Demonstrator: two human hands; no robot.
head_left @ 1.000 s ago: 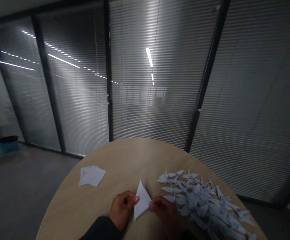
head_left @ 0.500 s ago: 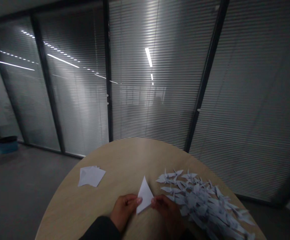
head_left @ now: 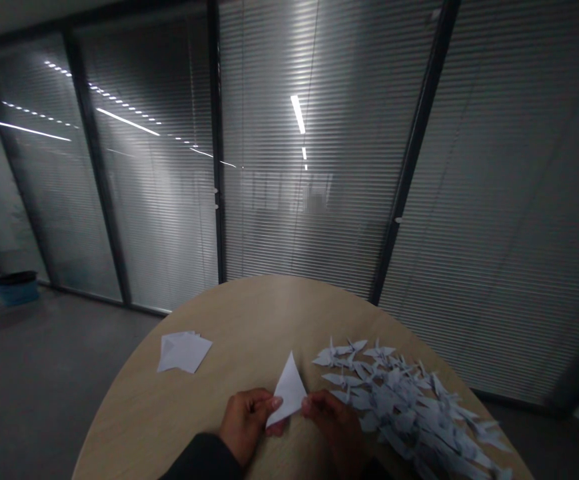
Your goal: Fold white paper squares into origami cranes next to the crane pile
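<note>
A folded sheet of white paper, triangular with its tip pointing away from me, is held between both hands over the table. My left hand pinches its left edge, thumb on top; some of its fingers show below the paper's lower edge. My right hand grips the right corner between thumb and fingertips, its other fingers curled and partly in shadow. Just to the right of that hand spreads a heap of folded white paper cranes.
The round wooden table has a small stack of white paper squares at its left. Glass partitions with blinds stand behind it. A blue tub sits on the floor at far left.
The paper has turned slightly, its lower left corner shifting left and down. Fingers of my left hand now show beneath it. My right hand stays in place.
</note>
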